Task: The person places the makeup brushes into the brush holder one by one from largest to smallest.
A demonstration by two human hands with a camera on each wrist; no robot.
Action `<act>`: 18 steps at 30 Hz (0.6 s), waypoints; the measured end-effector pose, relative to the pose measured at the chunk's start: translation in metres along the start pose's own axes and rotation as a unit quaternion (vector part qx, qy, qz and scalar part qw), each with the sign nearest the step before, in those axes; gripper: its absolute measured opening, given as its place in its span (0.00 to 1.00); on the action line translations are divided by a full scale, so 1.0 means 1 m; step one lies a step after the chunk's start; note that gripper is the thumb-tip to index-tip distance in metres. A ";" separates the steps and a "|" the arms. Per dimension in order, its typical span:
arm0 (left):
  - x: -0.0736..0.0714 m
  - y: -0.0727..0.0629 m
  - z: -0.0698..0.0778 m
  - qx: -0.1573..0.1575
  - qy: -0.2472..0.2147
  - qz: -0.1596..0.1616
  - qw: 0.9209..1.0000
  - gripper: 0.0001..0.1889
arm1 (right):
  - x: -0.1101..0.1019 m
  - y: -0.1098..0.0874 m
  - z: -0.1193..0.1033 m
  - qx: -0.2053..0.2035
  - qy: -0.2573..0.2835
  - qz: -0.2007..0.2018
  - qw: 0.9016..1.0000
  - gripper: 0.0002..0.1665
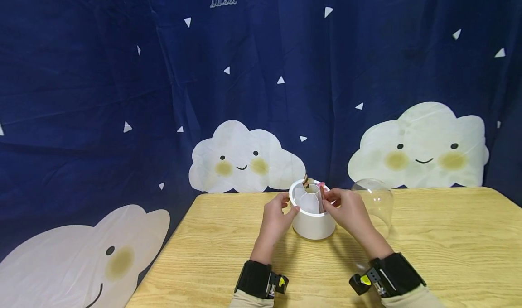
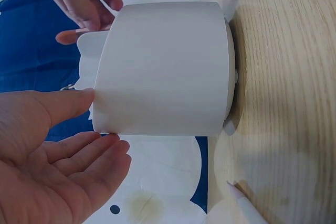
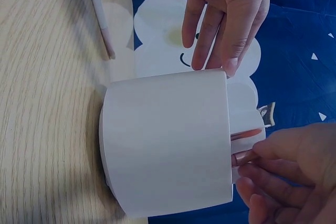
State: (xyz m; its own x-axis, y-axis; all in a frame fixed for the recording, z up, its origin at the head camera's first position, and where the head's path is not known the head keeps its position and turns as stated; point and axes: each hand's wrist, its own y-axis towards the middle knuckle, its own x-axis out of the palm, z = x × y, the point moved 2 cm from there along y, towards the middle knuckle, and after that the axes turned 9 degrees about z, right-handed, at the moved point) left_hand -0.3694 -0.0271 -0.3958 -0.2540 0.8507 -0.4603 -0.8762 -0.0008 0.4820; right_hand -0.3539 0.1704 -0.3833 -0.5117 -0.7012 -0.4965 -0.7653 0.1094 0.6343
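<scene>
A white round organizer (image 1: 314,226) with inner compartments stands on the wooden table in the head view. My left hand (image 1: 275,215) holds its left side, thumb at the near rim and fingertips along the outer wall. At the right compartment, my right hand (image 1: 346,206) pinches a slim copper-brown stick-like thing (image 3: 244,157), its lower end hidden inside the organizer. A small brown-and-white thing (image 1: 306,181) stands up at the back of the organizer. Something pink (image 1: 321,184) shows near the right fingertips. In the left wrist view the organizer (image 2: 168,69) hides its contents.
A clear dome cover (image 1: 377,204) stands on the table behind the right hand. A slender pale stick with a pointed brown tip (image 2: 244,203) lies on the table to the organizer's left. A dark blue cloth with clouds (image 1: 244,158) hangs behind the table (image 1: 220,244).
</scene>
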 end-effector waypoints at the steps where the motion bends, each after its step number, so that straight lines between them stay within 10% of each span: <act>1: 0.000 0.000 0.000 0.000 0.000 0.000 1.000 0.20 | 0.000 0.000 0.000 0.000 0.000 -0.002 1.000 0.04; 18: 0.000 0.003 0.000 0.027 0.037 -0.021 0.999 0.24 | -0.001 -0.001 0.000 0.008 0.001 -0.023 1.000 0.03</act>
State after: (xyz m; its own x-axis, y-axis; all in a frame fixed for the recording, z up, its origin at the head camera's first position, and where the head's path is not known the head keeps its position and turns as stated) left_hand -0.3718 -0.0277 -0.3947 -0.2484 0.8084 -0.5337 -0.8639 0.0643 0.4995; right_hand -0.3530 0.1707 -0.3832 -0.4754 -0.7068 -0.5239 -0.7943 0.0887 0.6011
